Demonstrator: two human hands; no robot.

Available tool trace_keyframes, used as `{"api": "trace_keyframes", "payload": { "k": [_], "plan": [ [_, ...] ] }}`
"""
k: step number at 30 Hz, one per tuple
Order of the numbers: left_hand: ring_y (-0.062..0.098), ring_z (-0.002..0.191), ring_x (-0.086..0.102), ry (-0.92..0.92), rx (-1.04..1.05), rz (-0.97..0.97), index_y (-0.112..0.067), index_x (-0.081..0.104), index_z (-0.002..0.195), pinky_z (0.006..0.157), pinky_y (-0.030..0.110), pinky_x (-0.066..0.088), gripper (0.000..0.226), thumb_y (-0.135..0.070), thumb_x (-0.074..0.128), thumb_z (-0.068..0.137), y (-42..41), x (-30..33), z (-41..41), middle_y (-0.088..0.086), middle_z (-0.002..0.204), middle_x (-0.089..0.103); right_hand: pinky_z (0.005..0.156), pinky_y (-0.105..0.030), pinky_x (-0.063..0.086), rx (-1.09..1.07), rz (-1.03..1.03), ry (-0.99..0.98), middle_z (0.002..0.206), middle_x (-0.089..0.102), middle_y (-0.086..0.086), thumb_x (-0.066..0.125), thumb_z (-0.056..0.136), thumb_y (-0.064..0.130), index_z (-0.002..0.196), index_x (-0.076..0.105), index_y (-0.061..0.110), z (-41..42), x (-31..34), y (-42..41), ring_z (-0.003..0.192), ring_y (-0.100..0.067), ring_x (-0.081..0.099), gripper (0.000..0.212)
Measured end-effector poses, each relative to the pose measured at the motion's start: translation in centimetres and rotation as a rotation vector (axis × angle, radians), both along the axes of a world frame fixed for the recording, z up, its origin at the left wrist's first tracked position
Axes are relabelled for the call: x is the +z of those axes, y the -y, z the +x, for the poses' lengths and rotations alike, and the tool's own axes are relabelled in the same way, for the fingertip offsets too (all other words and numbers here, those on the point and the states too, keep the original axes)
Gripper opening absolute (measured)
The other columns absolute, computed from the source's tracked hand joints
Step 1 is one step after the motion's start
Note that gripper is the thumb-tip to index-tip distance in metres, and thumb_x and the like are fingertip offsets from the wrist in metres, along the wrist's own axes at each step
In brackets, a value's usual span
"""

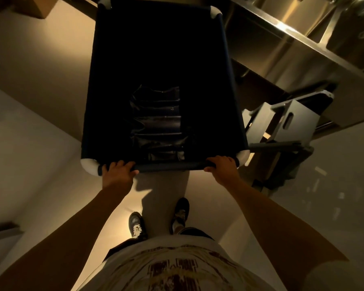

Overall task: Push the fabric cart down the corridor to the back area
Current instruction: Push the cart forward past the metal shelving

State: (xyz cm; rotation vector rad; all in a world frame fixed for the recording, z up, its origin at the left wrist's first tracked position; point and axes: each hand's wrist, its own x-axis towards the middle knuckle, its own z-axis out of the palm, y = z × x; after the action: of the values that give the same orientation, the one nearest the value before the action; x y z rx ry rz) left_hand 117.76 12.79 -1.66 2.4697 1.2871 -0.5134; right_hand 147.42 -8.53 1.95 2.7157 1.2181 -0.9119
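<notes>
Here the fabric cart (162, 59) stands straight ahead of both hands, nearly empty but for dark folded cloth (156, 122); likely light, its sides soft. Left hand (118, 171) and right hand (221, 166) clench the near rail (170, 165), the stiffest hold. Steel shelving (303, 38) lies beyond the right hand.

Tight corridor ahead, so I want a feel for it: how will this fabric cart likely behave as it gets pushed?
The cart probably pushes light: only folded dark cloth shows inside. Its fabric walls look soft and may flex, so steering likely depends on the rail held by the left hand and right hand. The grey trolley sits close, a possible snag.
</notes>
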Motion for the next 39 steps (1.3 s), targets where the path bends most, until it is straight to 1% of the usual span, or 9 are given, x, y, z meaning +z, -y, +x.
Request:
{"api": "trace_keyframes", "payload": {
  "k": [7,12,14,17,20,26,31,35,39],
  "plan": [
    [0.033,0.126,0.049,0.034,0.124,0.009,-0.033,0.052,0.139,0.115,0.054,0.024,0.041,-0.042,0.046,0.100,1.1,-0.3,2.5,0.006,0.129,0.060,0.120,-0.045,0.033,0.146,0.030,0.026,0.135,0.065,-0.003,0.056,0.102,0.047,0.135,0.063,0.026,4.8,-0.2,-2.4,0.133,-0.026,0.055,0.040],
    [0.035,0.123,0.051,0.057,0.207,0.034,-0.033,0.056,0.134,0.112,0.054,0.025,0.037,-0.042,0.049,0.098,1.1,-1.0,4.3,0.007,0.127,0.062,0.120,-0.046,0.034,0.217,0.068,0.028,0.140,0.063,-0.005,0.057,0.102,0.045,0.135,0.063,0.024,7.7,-0.4,-4.3,0.138,-0.029,0.052,0.040],
    [0.035,0.122,0.052,0.048,0.218,0.046,-0.033,0.056,0.134,0.112,0.056,0.026,0.038,-0.042,0.050,0.097,1.2,-1.1,4.9,0.008,0.127,0.062,0.120,-0.046,0.034,0.243,0.065,0.046,0.141,0.062,-0.005,0.056,0.102,0.047,0.137,0.062,0.024,8.5,-0.5,-4.9,0.139,-0.029,0.051,0.042],
    [0.035,0.119,0.053,0.001,0.175,0.064,-0.033,0.057,0.133,0.110,0.058,0.032,0.039,-0.036,0.057,0.094,1.5,-1.2,5.2,0.009,0.125,0.062,0.122,-0.045,0.034,0.269,0.051,0.048,0.142,0.060,-0.006,0.054,0.103,0.047,0.137,0.061,0.024,9.4,-0.7,-5.5,0.140,-0.030,0.049,0.042],
    [0.034,0.117,0.054,0.009,0.195,0.056,-0.033,0.055,0.132,0.109,0.057,0.033,0.038,-0.034,0.056,0.095,2.1,-1.0,5.4,0.008,0.122,0.062,0.122,-0.045,0.033,0.275,0.046,0.045,0.144,0.059,-0.006,0.054,0.103,0.047,0.138,0.060,0.023,9.8,-0.8,-5.5,0.141,-0.030,0.048,0.043],
    [0.034,0.117,0.055,0.052,0.217,0.025,-0.032,0.058,0.130,0.109,0.055,0.032,0.034,-0.039,0.052,0.098,4.0,-0.3,4.8,0.008,0.119,0.065,0.123,-0.044,0.032,0.289,0.050,0.052,0.144,0.059,-0.005,0.054,0.103,0.047,0.138,0.060,0.023,9.5,-0.6,-3.9,0.141,-0.029,0.048,0.043],
    [0.035,0.119,0.055,0.063,0.228,0.006,-0.033,0.058,0.131,0.111,0.055,0.029,0.036,-0.046,0.048,0.099,6.6,-0.2,3.7,0.009,0.121,0.065,0.124,-0.042,0.028,0.284,0.046,0.042,0.142,0.060,-0.006,0.055,0.103,0.044,0.137,0.062,0.023,8.2,-0.4,-1.3,0.141,-0.029,0.048,0.040],
    [0.034,0.118,0.054,0.061,0.229,-0.009,-0.033,0.058,0.131,0.110,0.055,0.029,0.036,-0.047,0.046,0.100,9.0,-0.2,2.5,0.008,0.120,0.064,0.126,-0.044,0.025,0.262,0.024,0.040,0.140,0.062,-0.006,0.056,0.103,0.043,0.137,0.061,0.022,6.5,-0.3,1.3,0.140,-0.028,0.050,0.039],
    [0.034,0.120,0.051,0.079,0.224,-0.023,-0.032,0.056,0.133,0.113,0.055,0.025,0.038,-0.047,0.044,0.100,11.6,-0.1,1.1,0.007,0.122,0.062,0.125,-0.046,0.027,0.239,0.056,0.042,0.138,0.063,-0.005,0.058,0.103,0.039,0.132,0.064,0.022,4.8,-0.2,4.2,0.140,-0.028,0.049,0.035]
  ]
}}
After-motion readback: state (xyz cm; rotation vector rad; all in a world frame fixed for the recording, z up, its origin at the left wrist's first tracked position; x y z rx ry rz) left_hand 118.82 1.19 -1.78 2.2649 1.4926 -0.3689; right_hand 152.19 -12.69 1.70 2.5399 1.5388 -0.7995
